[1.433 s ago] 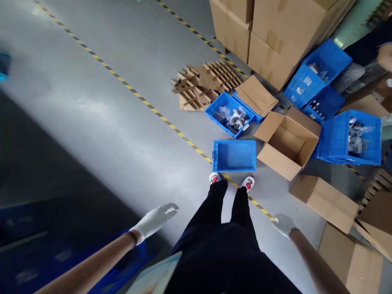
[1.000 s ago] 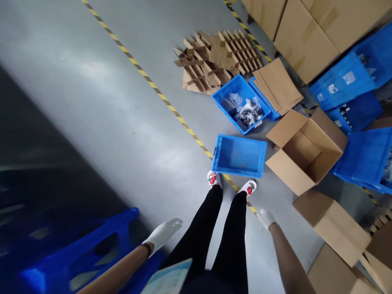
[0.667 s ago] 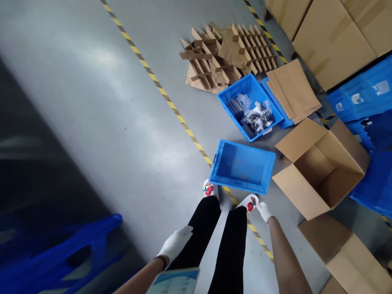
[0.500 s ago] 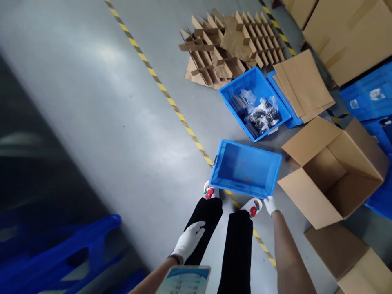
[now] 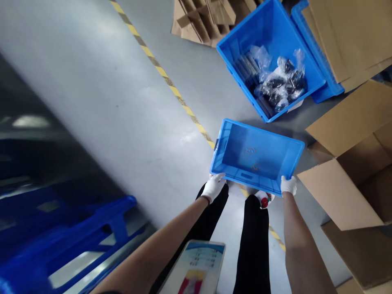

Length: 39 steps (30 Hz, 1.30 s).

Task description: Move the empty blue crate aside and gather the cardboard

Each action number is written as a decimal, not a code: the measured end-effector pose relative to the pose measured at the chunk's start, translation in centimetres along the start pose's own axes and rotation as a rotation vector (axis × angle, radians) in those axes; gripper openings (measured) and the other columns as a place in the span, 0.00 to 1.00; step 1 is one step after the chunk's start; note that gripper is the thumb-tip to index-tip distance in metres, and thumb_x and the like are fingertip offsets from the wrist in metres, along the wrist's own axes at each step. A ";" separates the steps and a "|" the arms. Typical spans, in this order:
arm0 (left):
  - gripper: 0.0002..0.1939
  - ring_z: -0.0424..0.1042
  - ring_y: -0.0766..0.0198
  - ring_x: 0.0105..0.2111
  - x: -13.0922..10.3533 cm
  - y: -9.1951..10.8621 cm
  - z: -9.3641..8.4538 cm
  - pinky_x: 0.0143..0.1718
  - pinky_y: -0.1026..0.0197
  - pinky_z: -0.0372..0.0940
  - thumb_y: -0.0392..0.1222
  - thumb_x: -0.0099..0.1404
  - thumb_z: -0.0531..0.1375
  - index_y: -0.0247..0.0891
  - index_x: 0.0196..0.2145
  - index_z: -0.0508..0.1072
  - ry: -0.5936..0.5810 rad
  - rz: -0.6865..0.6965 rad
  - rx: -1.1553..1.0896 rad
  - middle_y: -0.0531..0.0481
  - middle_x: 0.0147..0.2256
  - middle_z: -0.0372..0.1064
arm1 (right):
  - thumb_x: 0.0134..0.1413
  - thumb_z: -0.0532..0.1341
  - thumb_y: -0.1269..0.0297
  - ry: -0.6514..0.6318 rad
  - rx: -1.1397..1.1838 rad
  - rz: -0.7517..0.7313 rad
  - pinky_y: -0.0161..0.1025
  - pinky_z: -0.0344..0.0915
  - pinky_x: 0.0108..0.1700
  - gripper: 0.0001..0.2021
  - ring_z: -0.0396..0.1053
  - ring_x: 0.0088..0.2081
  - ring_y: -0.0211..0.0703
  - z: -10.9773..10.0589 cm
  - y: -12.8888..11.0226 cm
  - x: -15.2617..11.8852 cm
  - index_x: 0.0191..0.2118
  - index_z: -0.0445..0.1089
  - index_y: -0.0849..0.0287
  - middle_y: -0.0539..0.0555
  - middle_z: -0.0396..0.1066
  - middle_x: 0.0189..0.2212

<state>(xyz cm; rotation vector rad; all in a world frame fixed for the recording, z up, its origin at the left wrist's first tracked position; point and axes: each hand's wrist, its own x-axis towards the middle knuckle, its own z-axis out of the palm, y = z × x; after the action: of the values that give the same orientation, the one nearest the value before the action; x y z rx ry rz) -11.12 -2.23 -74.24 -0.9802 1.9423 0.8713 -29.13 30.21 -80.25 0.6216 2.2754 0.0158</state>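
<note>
Where gloved fingers (image 5: 221, 177) curl over the near rim: left hand (image 5: 213, 187) clamped on the near-left corner of the empty blue crate (image 5: 256, 155), right hand (image 5: 288, 185) clamped on its near-right corner, both in white gloves. Crate low over the grey floor (image 5: 107, 94), just ahead of the feet, straddling the yellow-and-black floor line (image 5: 171, 87); two small marks on its bottom, too faint to read. Beyond it, touching nothing, a second blue crate (image 5: 269, 53) with bagged dark parts (image 5: 280, 83) and a white label at its near wall, unreadable. Open cardboard box (image 5: 352, 163) just right. Printed card (image 5: 196, 269) at the chest, writing blurred. Blue pallet (image 5: 76, 241) lower left.
</note>
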 end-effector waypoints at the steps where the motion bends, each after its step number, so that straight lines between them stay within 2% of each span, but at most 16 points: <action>1: 0.17 0.71 0.57 0.54 1.4 0.3 0.4 0.58 0.49 0.65 0.40 0.72 0.56 0.36 0.56 0.71 -0.006 0.012 0.017 0.41 0.55 0.70 | 0.61 0.59 0.54 -0.002 -0.010 -0.001 0.50 0.68 0.47 0.29 0.73 0.49 0.64 0.8 0.2 -0.6 0.62 0.63 0.68 0.71 0.71 0.51; 3: 0.18 0.68 0.57 0.57 4.4 0.9 1.1 0.61 0.50 0.62 0.38 0.71 0.56 0.37 0.57 0.71 -0.029 0.058 0.059 0.41 0.58 0.68 | 0.61 0.59 0.56 0.010 -0.026 -0.024 0.49 0.68 0.48 0.27 0.72 0.49 0.63 2.2 0.7 -2.4 0.61 0.64 0.66 0.70 0.71 0.50; 5: 0.20 0.67 0.56 0.58 7.6 1.6 1.5 0.60 0.50 0.62 0.36 0.69 0.57 0.37 0.57 0.71 -0.040 0.102 0.120 0.41 0.59 0.66 | 0.64 0.56 0.57 0.064 -0.034 -0.069 0.51 0.64 0.54 0.27 0.67 0.55 0.62 3.7 0.8 -4.4 0.65 0.61 0.63 0.70 0.67 0.56; 7: 0.22 0.67 0.53 0.57 11.0 2.5 1.8 0.58 0.49 0.63 0.35 0.68 0.56 0.37 0.59 0.70 -0.024 0.139 0.198 0.40 0.61 0.64 | 0.68 0.51 0.59 0.097 -0.066 -0.243 0.51 0.59 0.60 0.24 0.61 0.61 0.59 5.5 0.4 -6.0 0.66 0.60 0.60 0.68 0.60 0.62; 9: 0.24 0.67 0.50 0.55 14.5 3.4 2.3 0.54 0.48 0.63 0.34 0.68 0.54 0.38 0.60 0.69 -0.003 0.185 0.282 0.37 0.60 0.64 | 0.69 0.50 0.62 0.025 -0.143 -0.504 0.46 0.58 0.60 0.20 0.61 0.60 0.53 7.9 -0.7 -6.4 0.62 0.65 0.57 0.64 0.62 0.61; 11: 0.24 0.66 0.46 0.53 18.0 4.3 3.2 0.52 0.47 0.60 0.33 0.67 0.52 0.39 0.60 0.70 -0.001 0.254 0.362 0.35 0.57 0.65 | 0.69 0.51 0.65 -0.081 -0.228 -0.667 0.43 0.62 0.54 0.18 0.67 0.53 0.51 10.8 -2.2 -5.3 0.57 0.70 0.55 0.61 0.69 0.54; 13: 0.24 0.64 0.43 0.53 21.3 4.9 4.6 0.52 0.45 0.57 0.34 0.67 0.53 0.41 0.60 0.70 -0.014 0.332 0.428 0.33 0.56 0.64 | 0.67 0.53 0.66 -0.130 -0.277 -0.670 0.43 0.64 0.48 0.16 0.69 0.48 0.50 14.0 -3.8 -3.1 0.56 0.71 0.55 0.60 0.71 0.49; 16: 0.33 0.61 0.40 0.54 25.6 4.8 7.5 0.53 0.44 0.55 0.34 0.62 0.62 0.43 0.65 0.64 -0.048 0.442 0.488 0.32 0.59 0.60 | 0.64 0.61 0.60 -0.130 -0.319 -0.693 0.44 0.63 0.47 0.22 0.66 0.50 0.55 18.8 -6.0 0.8 0.61 0.66 0.58 0.64 0.68 0.53; 19: 0.46 0.58 0.38 0.56 28.7 3.5 10.2 0.54 0.44 0.54 0.37 0.56 0.69 0.46 0.69 0.56 -0.078 0.531 0.503 0.32 0.64 0.54 | 0.58 0.66 0.52 -0.102 -0.397 -0.851 0.48 0.62 0.48 0.38 0.61 0.53 0.59 22.7 -7.5 3.3 0.68 0.55 0.62 0.69 0.60 0.59; 20: 0.46 0.57 0.37 0.57 29.5 2.8 10.9 0.54 0.44 0.54 0.39 0.57 0.69 0.47 0.69 0.55 -0.083 0.551 0.498 0.33 0.65 0.52 | 0.59 0.66 0.52 -0.116 -0.419 -0.898 0.48 0.62 0.48 0.39 0.61 0.53 0.60 23.6 -7.8 3.7 0.69 0.53 0.63 0.70 0.60 0.59; 22: 0.38 0.56 0.38 0.58 30.4 1.4 12.2 0.54 0.45 0.54 0.44 0.62 0.65 0.48 0.68 0.59 -0.097 0.575 0.472 0.36 0.66 0.52 | 0.64 0.62 0.57 -0.213 -0.423 -0.939 0.49 0.62 0.48 0.30 0.62 0.52 0.59 25.1 -8.2 4.0 0.66 0.58 0.64 0.70 0.62 0.56; 24: 0.25 0.60 0.44 0.56 30.9 0.1 13.1 0.52 0.49 0.56 0.45 0.68 0.60 0.45 0.61 0.69 -0.122 0.569 0.420 0.39 0.61 0.59 | 0.68 0.56 0.64 -0.333 -0.394 -0.933 0.49 0.62 0.47 0.16 0.64 0.50 0.57 26.0 -8.3 4.0 0.57 0.68 0.63 0.68 0.67 0.50; 26: 0.16 0.65 0.50 0.50 31.2 -0.7 13.9 0.50 0.52 0.58 0.43 0.70 0.56 0.39 0.51 0.76 -0.147 0.538 0.344 0.39 0.53 0.67 | 0.68 0.53 0.69 -0.394 -0.354 -0.897 0.47 0.63 0.47 0.12 0.67 0.48 0.55 26.2 -8.3 3.9 0.47 0.73 0.63 0.66 0.70 0.46; 32: 0.05 0.66 0.62 0.35 30.0 0.1 14.2 0.43 0.57 0.63 0.36 0.64 0.62 0.31 0.36 0.74 -0.121 0.286 -0.026 0.46 0.34 0.68 | 0.64 0.58 0.68 -0.383 -0.111 -0.658 0.44 0.65 0.47 0.07 0.72 0.46 0.52 23.4 -7.9 3.1 0.41 0.73 0.62 0.64 0.73 0.42; 35: 0.07 0.64 0.66 0.28 26.3 0.9 13.0 0.35 0.61 0.63 0.40 0.67 0.60 0.32 0.36 0.70 -0.122 0.144 -0.319 0.52 0.27 0.63 | 0.65 0.56 0.62 -0.403 0.142 -0.573 0.40 0.67 0.47 0.09 0.73 0.44 0.48 19.9 -7.1 0.8 0.42 0.71 0.61 0.59 0.76 0.40; 39: 0.09 0.61 0.69 0.22 17.1 1.8 10.1 0.28 0.64 0.61 0.44 0.70 0.55 0.35 0.36 0.64 -0.225 0.101 -0.769 0.56 0.24 0.60 | 0.61 0.53 0.54 -0.514 0.446 -0.550 0.37 0.71 0.40 0.15 0.75 0.37 0.43 13.6 -6.2 -5.0 0.43 0.68 0.61 0.56 0.76 0.36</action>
<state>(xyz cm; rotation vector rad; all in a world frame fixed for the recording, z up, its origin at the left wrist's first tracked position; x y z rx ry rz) -16.18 1.37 -93.12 -1.1389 1.4767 1.7753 -19.58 20.20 -87.71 0.1608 1.8700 -0.8383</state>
